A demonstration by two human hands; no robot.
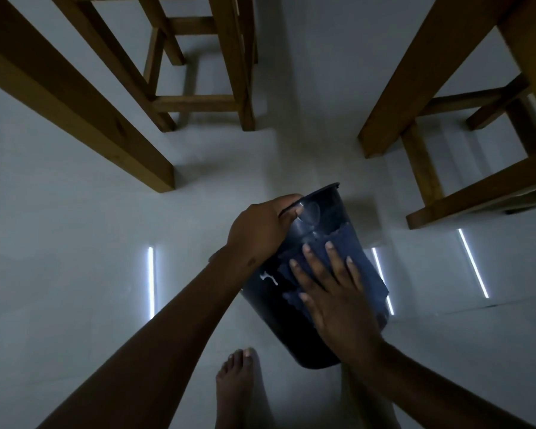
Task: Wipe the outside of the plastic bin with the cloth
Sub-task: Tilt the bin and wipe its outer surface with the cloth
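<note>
A dark plastic bin (pixel 328 212) is held tilted above the floor, its open rim pointing away from me. My left hand (pixel 260 230) grips the rim on the left side, thumb over the edge. A dark blue cloth (pixel 353 252) lies against the bin's upper side wall. My right hand (pixel 331 292) presses flat on the cloth with fingers spread. A small white mark (pixel 270 278) shows on the bin's left wall. The bin's base is partly hidden behind my right wrist.
The pale glossy floor (pixel 75 243) reflects strip lights. A wooden table leg (pixel 84 113) stands at left, a wooden stool (pixel 205 100) behind, and another wooden frame (pixel 446 144) at right. My bare foot (pixel 242 385) is just below the bin.
</note>
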